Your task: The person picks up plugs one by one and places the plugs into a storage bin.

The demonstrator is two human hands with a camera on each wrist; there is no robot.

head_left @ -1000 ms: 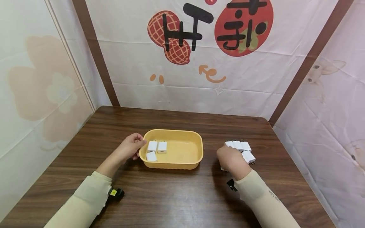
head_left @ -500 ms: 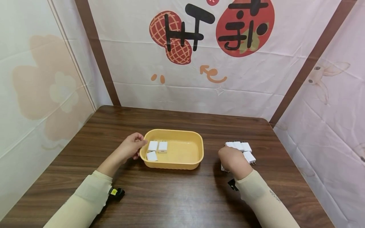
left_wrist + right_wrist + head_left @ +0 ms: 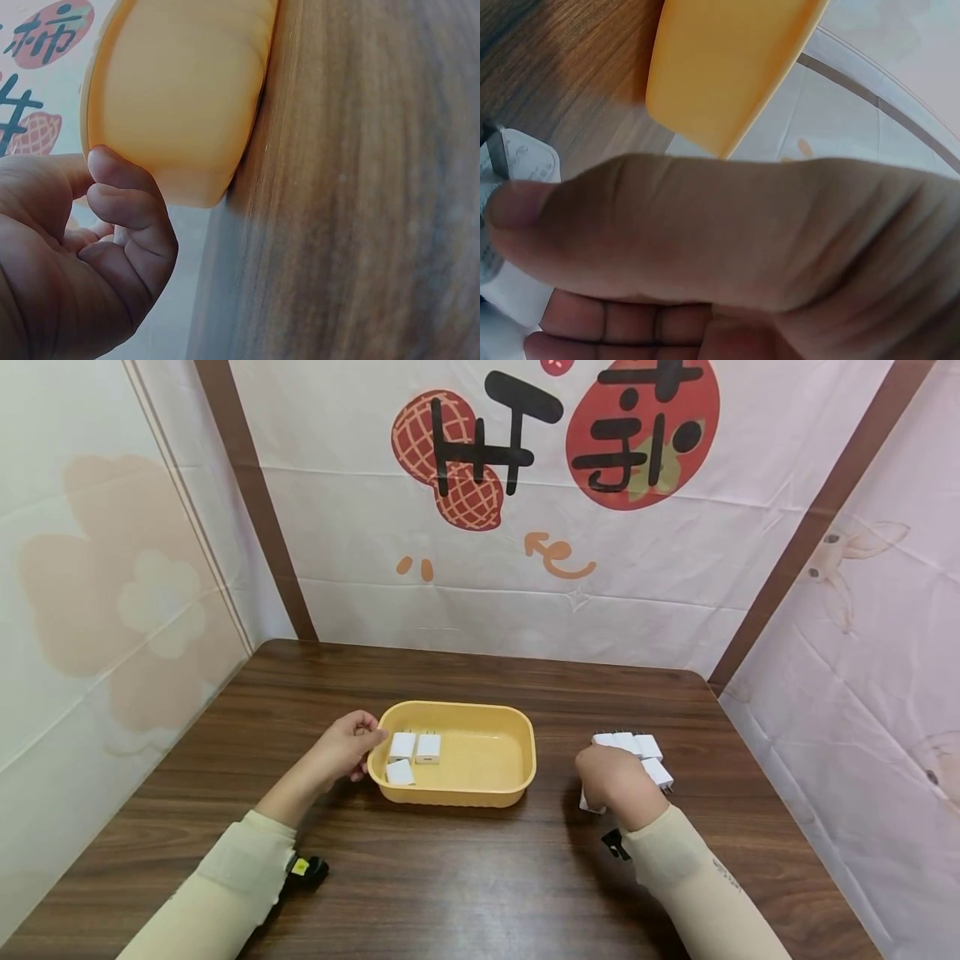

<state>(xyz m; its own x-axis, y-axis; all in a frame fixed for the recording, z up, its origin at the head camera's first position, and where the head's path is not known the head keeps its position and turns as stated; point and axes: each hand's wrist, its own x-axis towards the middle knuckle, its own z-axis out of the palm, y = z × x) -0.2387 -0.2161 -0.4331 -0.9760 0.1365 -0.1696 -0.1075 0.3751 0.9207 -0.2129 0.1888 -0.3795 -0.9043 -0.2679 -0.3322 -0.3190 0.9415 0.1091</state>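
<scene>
In the head view, a yellow plastic basin (image 3: 450,796) holds 3 white plug-in chargers (image 3: 428,747) at its left end. My left hand (image 3: 341,747) pinches the basin's left rim; the left wrist view shows thumb and curled fingers at that edge. To the right, my right hand (image 3: 618,781) is down among several more white chargers (image 3: 647,746). Its thumb lies across the prong face of a white charger (image 3: 536,154) in the right wrist view, with the fingers curled on the other side. From above, the back of the hand hides most of this grip.
Both hands work over a brown wood-grain table (image 3: 465,877). A printed white curtain (image 3: 480,610) closes off the back and sides. Black wrist-camera mounts (image 3: 307,870) hang under both sleeves. One charger (image 3: 657,774) lies to the right of the right hand.
My right hand has shifted very slightly to the right over the chargers. The left hand stays at the basin's rim, and the chargers inside the basin have not moved.
</scene>
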